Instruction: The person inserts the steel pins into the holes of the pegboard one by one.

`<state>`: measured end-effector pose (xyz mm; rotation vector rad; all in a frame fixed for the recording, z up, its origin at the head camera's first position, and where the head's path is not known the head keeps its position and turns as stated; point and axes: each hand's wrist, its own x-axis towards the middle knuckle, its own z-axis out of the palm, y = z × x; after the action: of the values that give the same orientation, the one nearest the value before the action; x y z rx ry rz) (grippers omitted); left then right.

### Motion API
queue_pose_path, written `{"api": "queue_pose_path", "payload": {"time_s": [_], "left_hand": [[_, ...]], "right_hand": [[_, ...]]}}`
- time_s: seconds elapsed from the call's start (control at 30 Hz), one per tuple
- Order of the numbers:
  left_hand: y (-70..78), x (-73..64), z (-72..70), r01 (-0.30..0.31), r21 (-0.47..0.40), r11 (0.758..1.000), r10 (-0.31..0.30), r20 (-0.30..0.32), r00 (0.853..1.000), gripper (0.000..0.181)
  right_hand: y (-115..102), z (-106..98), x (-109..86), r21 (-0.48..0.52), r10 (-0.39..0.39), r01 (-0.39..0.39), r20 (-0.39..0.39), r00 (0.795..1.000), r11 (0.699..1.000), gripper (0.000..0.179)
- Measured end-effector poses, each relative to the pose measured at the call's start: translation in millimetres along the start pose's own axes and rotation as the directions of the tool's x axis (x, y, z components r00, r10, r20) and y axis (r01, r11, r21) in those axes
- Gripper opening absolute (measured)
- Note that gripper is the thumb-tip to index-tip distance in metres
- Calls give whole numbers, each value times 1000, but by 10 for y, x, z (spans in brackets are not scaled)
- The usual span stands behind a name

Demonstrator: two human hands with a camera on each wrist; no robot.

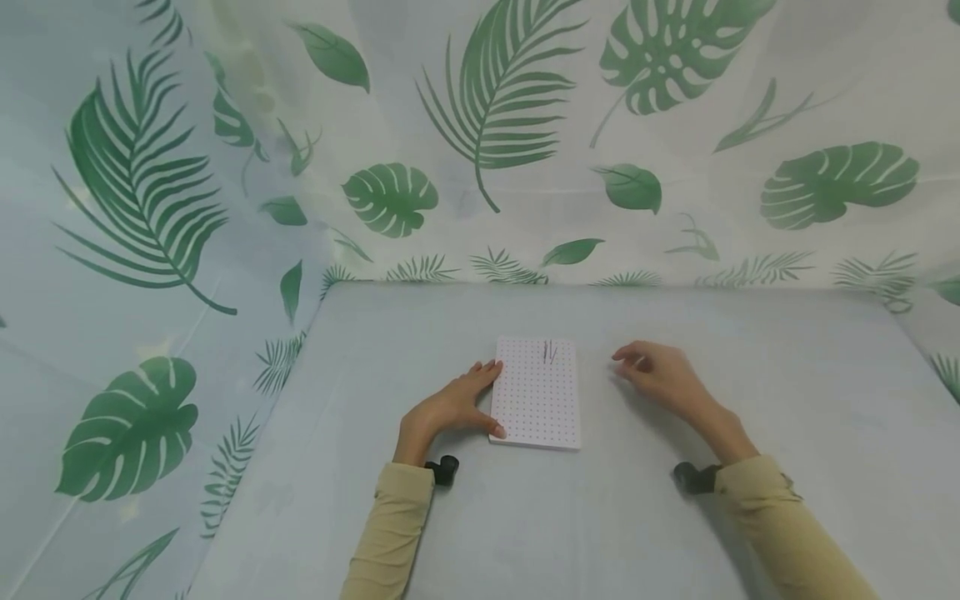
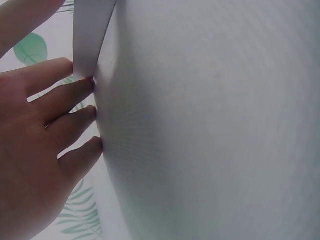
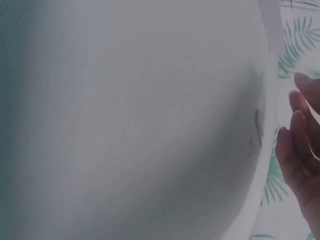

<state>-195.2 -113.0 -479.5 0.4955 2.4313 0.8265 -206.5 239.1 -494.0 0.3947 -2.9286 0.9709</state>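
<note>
A white rectangular board [image 1: 534, 396] with a grid of small dots lies flat on the table, its thick side visible in the left wrist view. A few thin dark lines [image 1: 550, 352] show near its top right; whether they are sticks or drawn strokes I cannot tell. My left hand [image 1: 453, 406] rests at the board's left edge, fingers stretched along the upper part and thumb at the lower corner. To the right of the board, apart from it, my right hand [image 1: 663, 379] hovers above the table with loosely bent fingers. No object shows between its fingertips [image 3: 298, 116].
The table [image 1: 645, 542] has a pale, plain cover. Behind it and to the left hang white curtains [image 1: 525, 225] printed with green leaves. Small black cameras [image 1: 444, 471] sit at both wrists, by the rolled yellowish sleeves [image 1: 393, 525].
</note>
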Motion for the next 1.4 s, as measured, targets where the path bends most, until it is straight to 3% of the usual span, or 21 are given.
{"api": "queue_pose_path", "payload": {"time_s": [0.2,0.6,1.4], "left_hand": [[-2,10,3,-4,3,1000,4,0,1000,111],[4,8,13,9,3,1000,-9,-4,1000,111],[13,12,6,7,-6,1000,-7,-13,1000,111]], "right_hand": [[78,-73,-63,-6,68,-67,39,997,998,26],[188,-172,-97,-50,83,-78,105,991,996,44],[177,-156,-77,-85,43,-29,165,985,996,49]]}}
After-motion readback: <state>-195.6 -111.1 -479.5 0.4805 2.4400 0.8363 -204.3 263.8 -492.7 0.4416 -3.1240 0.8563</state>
